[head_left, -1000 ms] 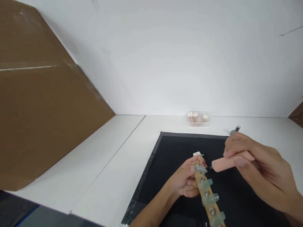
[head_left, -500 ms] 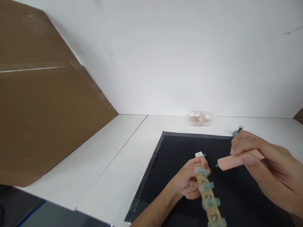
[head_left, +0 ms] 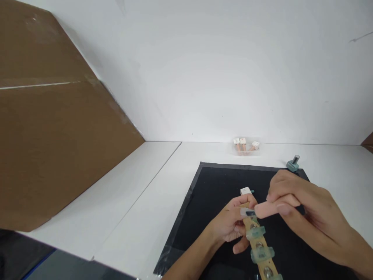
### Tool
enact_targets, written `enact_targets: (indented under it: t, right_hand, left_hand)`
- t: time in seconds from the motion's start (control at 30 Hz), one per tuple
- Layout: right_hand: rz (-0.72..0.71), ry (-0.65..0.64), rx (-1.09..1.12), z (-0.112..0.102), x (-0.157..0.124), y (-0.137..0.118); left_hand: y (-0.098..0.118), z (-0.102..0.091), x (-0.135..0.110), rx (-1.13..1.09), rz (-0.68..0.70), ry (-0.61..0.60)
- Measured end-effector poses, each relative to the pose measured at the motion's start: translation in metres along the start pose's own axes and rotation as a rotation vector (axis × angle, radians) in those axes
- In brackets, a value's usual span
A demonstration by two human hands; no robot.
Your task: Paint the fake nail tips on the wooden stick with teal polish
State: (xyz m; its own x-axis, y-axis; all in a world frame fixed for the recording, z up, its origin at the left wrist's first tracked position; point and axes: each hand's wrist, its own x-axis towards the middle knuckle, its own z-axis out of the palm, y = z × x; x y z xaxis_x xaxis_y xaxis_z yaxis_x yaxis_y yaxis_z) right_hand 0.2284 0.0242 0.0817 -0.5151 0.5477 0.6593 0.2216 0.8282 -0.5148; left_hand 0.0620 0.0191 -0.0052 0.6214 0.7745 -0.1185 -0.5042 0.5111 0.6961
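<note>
My left hand [head_left: 233, 219] is closed around the upper end of a yellowish strip [head_left: 259, 245]. The strip carries translucent blue-green crosspieces [head_left: 262, 254] with shiny round metal-looking parts between them. My right hand [head_left: 303, 210] pinches a smooth pink stick-like piece [head_left: 266, 209], whose front end meets the topmost crosspiece [head_left: 247, 212] beside my left fingers. A dark patch shows on that crosspiece; whether the pink piece's thin tip lies there is hard to make out. Just beyond my left fingers is a white block [head_left: 245, 190] with a small green bit beside it.
A black mat [head_left: 221, 182] lies under both hands on the white table [head_left: 157, 186]. Behind it stands a clear tray [head_left: 247, 153] with pink sticks that have white square heads. A blue-green stand [head_left: 292, 165] holding a grey cylinder is at the mat's far right corner. Brown board [head_left: 72, 136] rises at left.
My right hand has moved left and brought the pink piece's end onto the topmost crosspiece. The strip has shifted slightly, and my left hand keeps its hold on it.
</note>
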Motion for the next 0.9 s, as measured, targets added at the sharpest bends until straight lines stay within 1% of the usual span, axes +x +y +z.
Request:
enact_targets:
  t: [0.1, 0.23, 0.4, 0.5, 0.63, 0.73, 0.8, 0.9]
  right_hand:
    - [-0.021, 0.041, 0.003, 0.001, 0.001, -0.001]
    - [-0.067, -0.037, 0.030, -0.001, 0.003, -0.001]
    - [-0.065, 0.019, -0.028, -0.001, 0.004, -0.001]
    - [-0.093, -0.028, -0.021, -0.002, 0.005, -0.002]
    - [-0.072, 0.013, -0.047, -0.003, 0.006, -0.002]
    - [-0.093, -0.017, -0.019, -0.004, 0.006, -0.002]
    - [-0.098, -0.039, -0.038, -0.004, 0.006, -0.001]
    - [-0.083, -0.002, -0.054, -0.004, 0.006, 0.000]
  left_hand:
    - [0.001, -0.001, -0.001, -0.003, -0.002, 0.009]
    - [0.003, -0.004, 0.003, 0.030, -0.046, -0.015]
    - [0.003, -0.004, 0.006, 0.022, -0.047, 0.004]
    - [0.003, -0.003, 0.006, 0.038, -0.071, 0.031]
    - [0.002, -0.003, 0.007, 0.053, -0.083, 0.056]
    - [0.000, -0.004, 0.008, 0.065, -0.082, 0.067]
    - [-0.001, -0.005, 0.008, 0.064, -0.069, 0.067]
    - [-0.001, -0.006, 0.010, 0.063, -0.075, 0.056]
